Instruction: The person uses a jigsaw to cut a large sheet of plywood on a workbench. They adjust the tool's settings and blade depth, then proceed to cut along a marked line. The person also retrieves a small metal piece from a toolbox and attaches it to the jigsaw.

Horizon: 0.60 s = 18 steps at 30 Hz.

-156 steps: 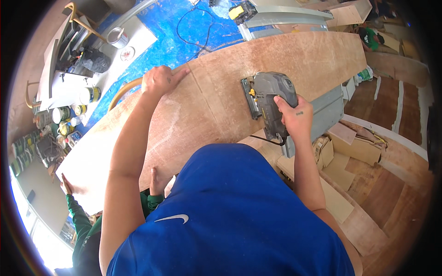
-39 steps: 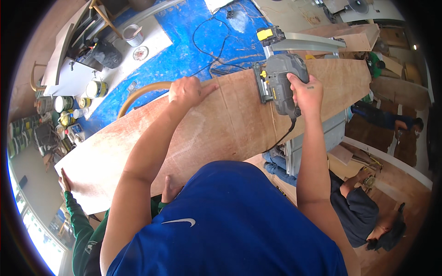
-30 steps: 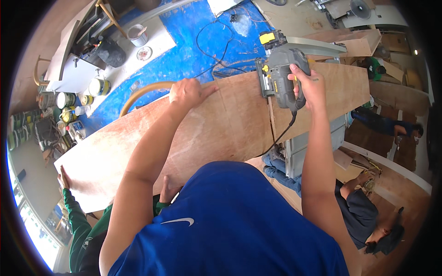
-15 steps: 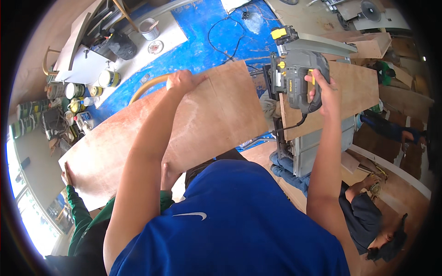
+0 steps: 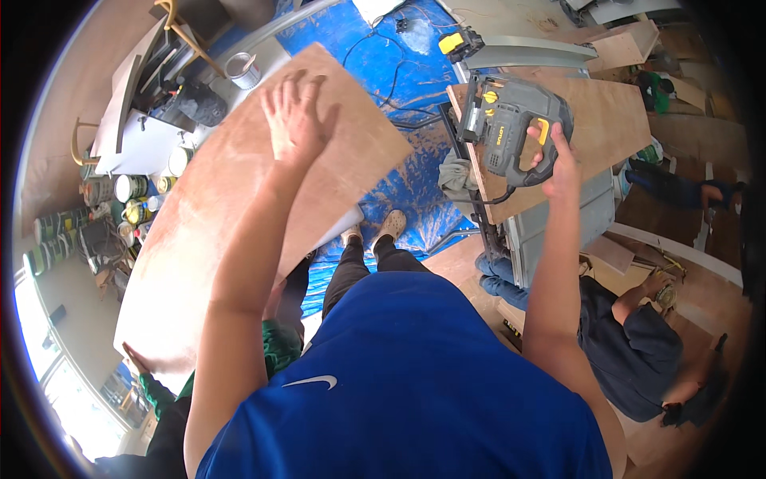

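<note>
My left hand (image 5: 297, 120) is open, fingers spread, over the face of a large plywood panel (image 5: 239, 199); whether the palm touches the wood I cannot tell. The panel slants across the left side, and a co-worker's hand (image 5: 134, 357) with a green sleeve supports its near left end. My right hand (image 5: 565, 166) is wrapped round the handle of a grey and yellow jigsaw (image 5: 507, 124). That tool is at the left end of another plywood board (image 5: 602, 120) on a bench, its cord hanging down beside the edge.
A blue tarp (image 5: 411, 172) covers the floor ahead, with a black cable on it. Paint cans (image 5: 130, 188) line the left, and a paint pot (image 5: 242, 70) stands farther off. A grey cloth (image 5: 456, 177) hangs by the bench. A person in dark clothes (image 5: 630, 347) works at the right.
The plywood panel has swung away to the left, baring the tarp and my feet. My left hand has gone from gripping its far edge to spread fingers. The jigsaw has shifted slightly.
</note>
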Each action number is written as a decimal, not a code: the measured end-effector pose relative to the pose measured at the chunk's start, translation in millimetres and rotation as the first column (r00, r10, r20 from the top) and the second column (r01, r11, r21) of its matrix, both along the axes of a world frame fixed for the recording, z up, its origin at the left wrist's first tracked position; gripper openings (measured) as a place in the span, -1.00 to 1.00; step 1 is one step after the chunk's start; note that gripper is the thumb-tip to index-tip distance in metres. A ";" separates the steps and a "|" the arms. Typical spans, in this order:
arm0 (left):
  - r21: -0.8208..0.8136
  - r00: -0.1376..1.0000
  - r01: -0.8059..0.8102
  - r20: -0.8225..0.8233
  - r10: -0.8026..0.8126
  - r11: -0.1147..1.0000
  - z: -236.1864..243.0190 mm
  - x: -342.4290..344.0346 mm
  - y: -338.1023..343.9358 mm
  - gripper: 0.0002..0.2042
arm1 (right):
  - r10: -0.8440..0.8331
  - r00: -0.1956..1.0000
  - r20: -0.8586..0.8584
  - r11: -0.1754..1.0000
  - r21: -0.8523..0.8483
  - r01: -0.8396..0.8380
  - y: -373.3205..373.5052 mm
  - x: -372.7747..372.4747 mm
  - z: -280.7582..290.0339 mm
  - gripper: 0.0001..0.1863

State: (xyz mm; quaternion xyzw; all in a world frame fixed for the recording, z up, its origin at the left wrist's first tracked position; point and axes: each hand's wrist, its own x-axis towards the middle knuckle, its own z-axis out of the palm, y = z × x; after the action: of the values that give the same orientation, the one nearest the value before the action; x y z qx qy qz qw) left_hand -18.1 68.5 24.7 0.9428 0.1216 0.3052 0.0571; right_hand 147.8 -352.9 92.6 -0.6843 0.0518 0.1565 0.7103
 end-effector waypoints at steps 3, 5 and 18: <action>-0.446 0.970 0.214 -0.009 -0.243 0.869 44.3 -1.2 -54.3 -0.70 | -0.023 1.000 -0.021 0.998 0.052 0.024 -7.4 -6.8 -7.7 -0.43; -0.715 0.928 0.236 -0.036 -0.372 0.659 56.4 -4.2 -94.2 -0.74 | -0.065 0.997 -0.041 0.993 0.100 0.069 -11.3 -11.6 -14.0 -0.43; -0.883 0.495 -0.073 -0.435 -0.752 0.463 8.3 29.8 -122.6 -0.60 | -0.159 0.965 -0.210 0.745 0.615 0.257 -13.2 -37.1 -88.4 -0.36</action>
State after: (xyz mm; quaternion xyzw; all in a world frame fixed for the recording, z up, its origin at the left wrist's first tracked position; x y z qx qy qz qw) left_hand 11.6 -54.1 33.0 0.8261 0.0363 -0.2666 0.4951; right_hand 110.7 -366.1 4.2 -0.3794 0.1231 0.1332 0.9073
